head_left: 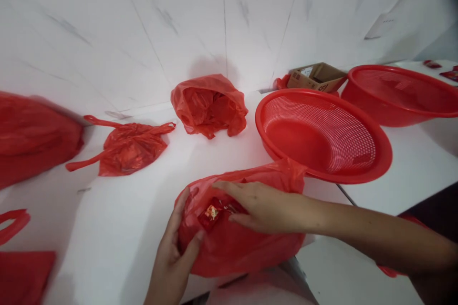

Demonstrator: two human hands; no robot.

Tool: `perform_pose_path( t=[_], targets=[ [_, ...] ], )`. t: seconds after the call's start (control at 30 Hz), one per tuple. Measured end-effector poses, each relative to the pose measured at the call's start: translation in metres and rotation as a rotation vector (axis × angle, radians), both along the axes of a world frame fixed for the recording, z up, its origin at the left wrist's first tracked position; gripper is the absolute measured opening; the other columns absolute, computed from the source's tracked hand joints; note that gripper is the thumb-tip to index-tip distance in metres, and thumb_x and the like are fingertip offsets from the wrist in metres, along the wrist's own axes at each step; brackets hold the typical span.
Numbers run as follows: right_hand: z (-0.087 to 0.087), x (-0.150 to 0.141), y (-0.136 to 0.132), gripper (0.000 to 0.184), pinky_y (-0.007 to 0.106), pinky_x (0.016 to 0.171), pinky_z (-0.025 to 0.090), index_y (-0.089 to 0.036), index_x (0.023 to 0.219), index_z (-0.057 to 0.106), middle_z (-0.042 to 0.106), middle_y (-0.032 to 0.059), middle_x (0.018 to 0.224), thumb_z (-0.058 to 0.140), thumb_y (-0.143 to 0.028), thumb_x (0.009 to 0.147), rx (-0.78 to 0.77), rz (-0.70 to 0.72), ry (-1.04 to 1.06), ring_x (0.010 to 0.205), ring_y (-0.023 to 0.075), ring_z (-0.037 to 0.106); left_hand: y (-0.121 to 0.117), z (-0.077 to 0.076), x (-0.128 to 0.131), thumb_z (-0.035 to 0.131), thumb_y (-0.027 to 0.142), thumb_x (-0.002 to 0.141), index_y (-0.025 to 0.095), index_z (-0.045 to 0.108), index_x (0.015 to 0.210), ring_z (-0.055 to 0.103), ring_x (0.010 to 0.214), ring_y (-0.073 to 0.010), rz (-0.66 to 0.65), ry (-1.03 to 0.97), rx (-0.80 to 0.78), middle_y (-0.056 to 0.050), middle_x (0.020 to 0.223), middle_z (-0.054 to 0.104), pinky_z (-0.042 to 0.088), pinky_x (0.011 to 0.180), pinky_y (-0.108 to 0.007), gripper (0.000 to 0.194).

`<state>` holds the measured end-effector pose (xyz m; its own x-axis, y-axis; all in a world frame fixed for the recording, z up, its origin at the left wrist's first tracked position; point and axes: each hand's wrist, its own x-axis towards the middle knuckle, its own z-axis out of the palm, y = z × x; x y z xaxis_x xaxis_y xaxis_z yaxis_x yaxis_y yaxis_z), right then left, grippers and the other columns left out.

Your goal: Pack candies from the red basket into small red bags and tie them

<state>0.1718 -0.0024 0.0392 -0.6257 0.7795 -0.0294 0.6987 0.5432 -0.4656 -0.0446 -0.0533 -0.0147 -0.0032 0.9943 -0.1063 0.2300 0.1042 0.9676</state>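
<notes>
A thin red plastic bag (250,252) lies on the white table in front of me. On it, or within its opening, is a small shiny red packet (210,214) with a gold patch; more shiny red wrapping shows partly beneath my right hand. My left hand (175,248) cups the bag's left end, thumb and fingers spread well apart and touching the plastic. Coming in from the right, my right hand (252,205) lies over the bag, index finger stretched out and thumb apart beside the packet. Its other fingertips are hidden.
Behind the bag stand a crumpled red bag (209,107) and a tied red bag (134,147). A red perforated basket (322,133) is close on the right, with another red basket (400,90) and a cardboard box (317,76) beyond. A larger red bag (36,140) sits left.
</notes>
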Motion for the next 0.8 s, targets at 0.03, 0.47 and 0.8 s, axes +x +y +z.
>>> perform_pose_path(
  t=[0.03, 0.47, 0.8],
  targets=[
    [0.008, 0.007, 0.0, 0.049, 0.028, 0.088, 0.054, -0.03, 0.138, 0.04, 0.063, -0.0002, 0.125, 0.051, -0.035, 0.09, -0.027, -0.015, 0.098, 0.106, 0.0166, 0.064, -0.001, -0.002, -0.004, 0.065, 0.039, 0.082, 0.039, 0.039, 0.143, 0.028, 0.143, -0.0256, 0.004, 0.012, 0.001, 0.003, 0.155, 0.035, 0.027, 0.117, -0.04, 0.066],
    [-0.067, 0.086, -0.055, 0.046, 0.044, 0.088, 0.056, -0.021, 0.135, 0.052, 0.063, 0.0105, 0.126, 0.041, -0.02, 0.091, 0.366, -0.548, -0.113, 0.11, 0.0254, 0.064, 0.011, 0.003, -0.004, 0.063, 0.047, 0.081, 0.038, 0.035, 0.145, 0.029, 0.142, -0.0297, 0.154, 0.035, -0.074, 0.003, 0.155, 0.034, 0.026, 0.116, -0.046, 0.07],
    [-0.038, 0.098, -0.027, 0.038, 0.04, 0.076, 0.058, -0.021, 0.131, 0.054, 0.066, 0.0102, 0.12, 0.043, -0.032, 0.096, 0.394, -0.765, -0.016, 0.101, 0.0267, 0.067, 0.011, 0.011, -0.006, 0.061, 0.056, 0.081, 0.038, 0.026, 0.148, 0.056, 0.121, -0.0307, 0.203, -0.032, -0.241, -0.006, 0.138, 0.053, 0.051, 0.097, -0.045, 0.078]
  ],
)
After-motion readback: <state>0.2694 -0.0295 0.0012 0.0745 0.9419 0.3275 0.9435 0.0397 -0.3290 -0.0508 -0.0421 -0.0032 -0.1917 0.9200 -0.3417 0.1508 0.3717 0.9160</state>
